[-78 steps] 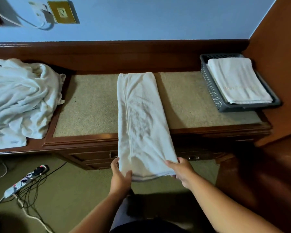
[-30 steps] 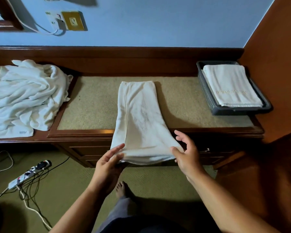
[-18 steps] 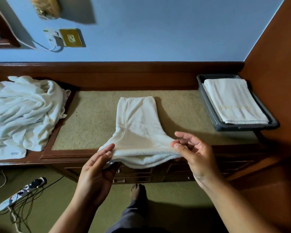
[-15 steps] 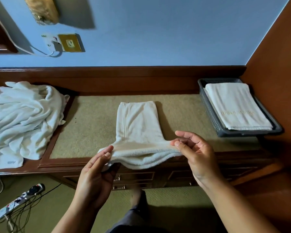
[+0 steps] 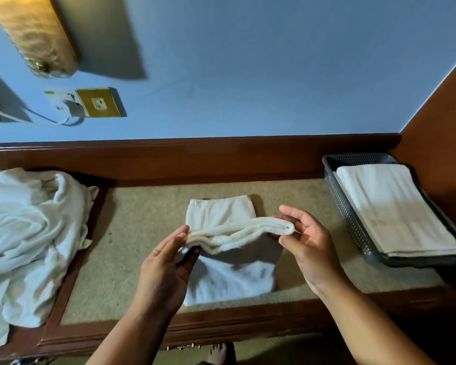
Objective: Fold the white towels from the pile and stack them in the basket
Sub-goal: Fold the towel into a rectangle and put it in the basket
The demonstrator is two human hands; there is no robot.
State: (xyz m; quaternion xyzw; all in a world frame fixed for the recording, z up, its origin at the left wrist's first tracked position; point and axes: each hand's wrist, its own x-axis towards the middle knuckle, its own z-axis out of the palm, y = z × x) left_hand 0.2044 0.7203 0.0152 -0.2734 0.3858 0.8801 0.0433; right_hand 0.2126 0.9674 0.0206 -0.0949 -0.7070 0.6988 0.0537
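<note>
In the middle of the frame a white towel (image 5: 234,233) lies on the beige desk top (image 5: 142,246), its near part flat on the surface and a thick folded edge lifted above it, sagging slightly between two hands. The left hand (image 5: 161,275), lower centre, pinches the left end of that raised edge between thumb and nearly straight fingers. The right hand (image 5: 311,248), just right of centre, pinches the right end between thumb and fingertips, its other fingers spread and only loosely bent. The far part of the towel shows behind the lifted edge, flat on the desk. At the left edge of the frame sits the pile of white towels (image 5: 29,233), rumpled and spilling over the desk's wooden border. At the right, a dark mesh basket (image 5: 350,222) stands on the desk against the brown side panel, holding one folded towel (image 5: 387,206) (faint lettering near its front edge is too blurred to read). On the blue wall at upper left are a brass socket plate (image 5: 99,102) and a lit lamp (image 5: 34,32). A bare foot (image 5: 219,351) shows at the bottom edge.
</note>
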